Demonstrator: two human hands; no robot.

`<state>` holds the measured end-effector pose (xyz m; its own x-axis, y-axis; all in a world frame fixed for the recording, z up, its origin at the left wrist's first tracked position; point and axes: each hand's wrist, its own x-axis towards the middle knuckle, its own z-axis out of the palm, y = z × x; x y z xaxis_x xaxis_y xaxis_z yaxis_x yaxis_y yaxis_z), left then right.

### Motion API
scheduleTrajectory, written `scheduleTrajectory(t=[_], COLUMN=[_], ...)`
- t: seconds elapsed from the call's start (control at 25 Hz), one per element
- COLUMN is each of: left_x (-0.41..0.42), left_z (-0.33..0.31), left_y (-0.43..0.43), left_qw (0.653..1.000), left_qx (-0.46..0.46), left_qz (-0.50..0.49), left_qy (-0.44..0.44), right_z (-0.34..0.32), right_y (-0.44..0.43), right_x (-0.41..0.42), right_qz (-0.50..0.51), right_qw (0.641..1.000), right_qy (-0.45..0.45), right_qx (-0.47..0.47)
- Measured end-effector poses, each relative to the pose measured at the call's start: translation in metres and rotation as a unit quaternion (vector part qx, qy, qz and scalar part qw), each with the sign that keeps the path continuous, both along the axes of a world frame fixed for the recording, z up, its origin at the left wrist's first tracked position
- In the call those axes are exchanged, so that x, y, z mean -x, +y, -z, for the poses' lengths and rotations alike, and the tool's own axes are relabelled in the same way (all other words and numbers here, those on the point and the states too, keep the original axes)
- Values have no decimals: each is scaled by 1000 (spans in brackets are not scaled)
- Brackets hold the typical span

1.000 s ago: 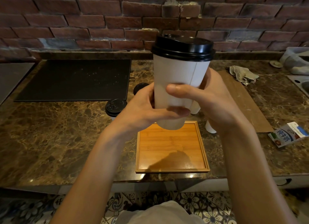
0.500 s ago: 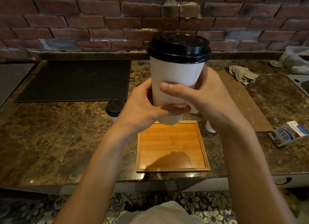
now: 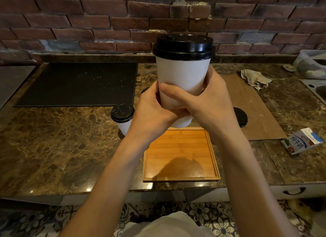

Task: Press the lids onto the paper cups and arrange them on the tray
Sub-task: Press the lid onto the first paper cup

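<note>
A white paper cup with a black lid on top is held upright in the air above the far edge of the bamboo tray. My left hand wraps its lower left side and my right hand wraps its lower right, thumb across the front. The tray holds nothing but the cup's shadow. A second lidded cup stands on the counter left of my left hand. A loose black lid lies on the brown board behind my right wrist.
A black mat lies at the back left of the marble counter. A brown board with a crumpled cloth is at the right, a milk carton lies near the right front edge, and a sink is at the far right.
The cup has shifted slightly left and turned in my hands, so its side seam no longer faces me. The loose black lid on the right has come into sight.
</note>
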<state>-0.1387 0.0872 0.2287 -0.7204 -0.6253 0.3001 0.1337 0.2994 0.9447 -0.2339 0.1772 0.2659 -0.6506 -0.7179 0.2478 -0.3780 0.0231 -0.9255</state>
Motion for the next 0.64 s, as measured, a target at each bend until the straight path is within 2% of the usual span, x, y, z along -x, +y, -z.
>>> scheduleTrajectory(t=[0.28, 0.64], left_x=[-5, -13], left_z=[-8, -18], left_y=[-2, -5], left_qw=[999, 989], left_qx=[-9, -58], left_qz=[41, 135], left_qy=[-3, -17], right_z=[-7, -8], right_y=[2, 12], right_x=[6, 17], right_qz=[-23, -137], right_qw=[1000, 987], right_qy=[3, -78], right_qx=[16, 43])
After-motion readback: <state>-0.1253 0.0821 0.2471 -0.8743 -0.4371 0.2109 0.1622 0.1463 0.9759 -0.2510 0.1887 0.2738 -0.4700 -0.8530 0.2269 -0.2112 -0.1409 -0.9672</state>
